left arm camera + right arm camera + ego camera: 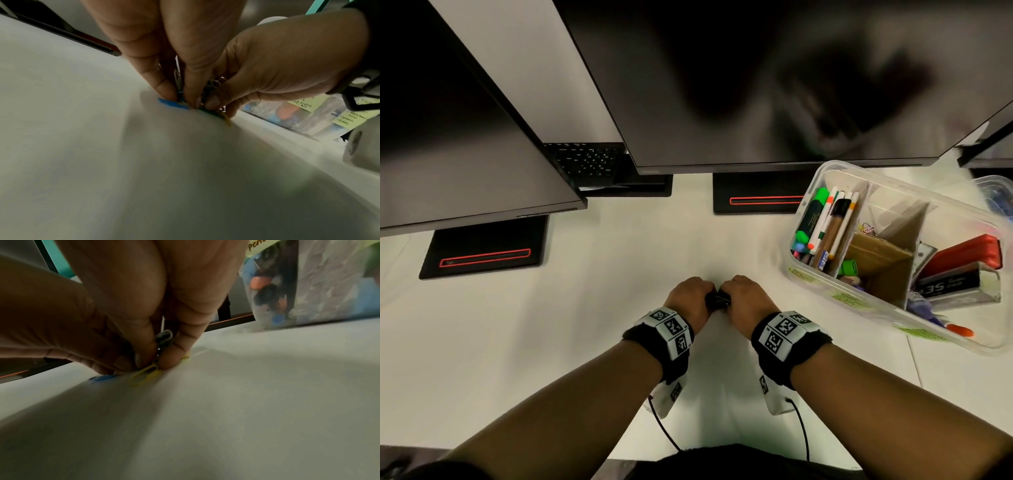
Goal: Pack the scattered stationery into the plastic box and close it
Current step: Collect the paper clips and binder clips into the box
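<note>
A small heap of paper clips (pixel 717 300) lies on the white desk between my two hands. My left hand (pixel 688 294) and right hand (pixel 746 298) meet fingertip to fingertip over it. In the left wrist view my left hand (pixel 179 99) pinches silver clips beside a blue clip (pixel 171 104). In the right wrist view my right hand (pixel 158 361) pinches more clips above a yellow clip (pixel 144 376). The clear plastic box (pixel 804 274) stands open to the right, with markers (pixel 822 222), a red stapler (pixel 969 253) and cardboard dividers inside.
Two dark monitors (pixel 722 85) overhang the back of the desk on black stands (pixel 482 253). A keyboard (pixel 589 159) sits between them. A clear plastic piece, perhaps the lid (pixel 996 195), lies behind the box. The desk's front edge (pixel 619 462) is near my body.
</note>
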A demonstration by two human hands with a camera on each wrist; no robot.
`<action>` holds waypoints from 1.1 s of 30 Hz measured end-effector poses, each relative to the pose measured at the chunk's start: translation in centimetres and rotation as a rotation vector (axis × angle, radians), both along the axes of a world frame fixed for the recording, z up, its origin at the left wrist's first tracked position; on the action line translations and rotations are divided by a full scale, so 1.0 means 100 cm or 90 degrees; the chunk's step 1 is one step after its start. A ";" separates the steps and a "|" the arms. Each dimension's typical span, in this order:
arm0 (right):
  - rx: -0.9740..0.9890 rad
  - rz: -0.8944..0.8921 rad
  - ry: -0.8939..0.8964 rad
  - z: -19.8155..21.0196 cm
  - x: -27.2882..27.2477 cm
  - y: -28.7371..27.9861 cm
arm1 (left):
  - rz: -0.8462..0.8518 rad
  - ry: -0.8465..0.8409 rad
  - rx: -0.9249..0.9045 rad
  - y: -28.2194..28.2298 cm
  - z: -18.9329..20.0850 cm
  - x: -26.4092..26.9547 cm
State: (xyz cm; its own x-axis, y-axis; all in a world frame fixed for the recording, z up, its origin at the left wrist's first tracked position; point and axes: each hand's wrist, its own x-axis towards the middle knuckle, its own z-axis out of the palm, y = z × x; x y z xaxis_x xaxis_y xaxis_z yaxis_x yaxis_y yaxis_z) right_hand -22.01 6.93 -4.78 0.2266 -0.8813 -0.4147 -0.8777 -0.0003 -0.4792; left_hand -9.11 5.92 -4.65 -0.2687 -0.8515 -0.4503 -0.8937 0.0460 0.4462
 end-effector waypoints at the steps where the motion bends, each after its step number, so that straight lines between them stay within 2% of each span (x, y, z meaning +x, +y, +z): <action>1: 0.000 0.000 0.001 0.003 -0.002 0.000 | 0.003 0.005 0.002 -0.001 0.003 0.000; 7: -0.043 -0.041 -0.010 0.039 -0.007 -0.006 | 0.045 0.077 -0.017 -0.011 0.038 -0.006; 13: -0.149 -0.071 -0.020 0.099 -0.014 -0.022 | -0.024 0.090 -0.135 -0.035 0.101 -0.011; 18: -0.224 -0.131 -0.040 0.146 -0.048 -0.030 | -0.061 0.132 -0.222 -0.055 0.141 -0.044; 27: -0.231 -0.195 0.030 0.168 -0.144 -0.037 | -0.095 0.187 -0.233 -0.075 0.154 -0.147; 33: -0.180 -0.217 0.081 0.151 -0.189 -0.049 | -0.090 0.189 -0.169 -0.085 0.137 -0.197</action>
State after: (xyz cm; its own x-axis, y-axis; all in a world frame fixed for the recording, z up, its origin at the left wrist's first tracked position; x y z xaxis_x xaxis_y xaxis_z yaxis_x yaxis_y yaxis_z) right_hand -40.88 2.02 10.29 -0.1326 -0.9793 -0.1528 -0.9023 0.1831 -0.3903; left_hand -28.76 -2.61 9.03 -0.4766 -0.8728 -0.1053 -0.7047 0.3076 0.6394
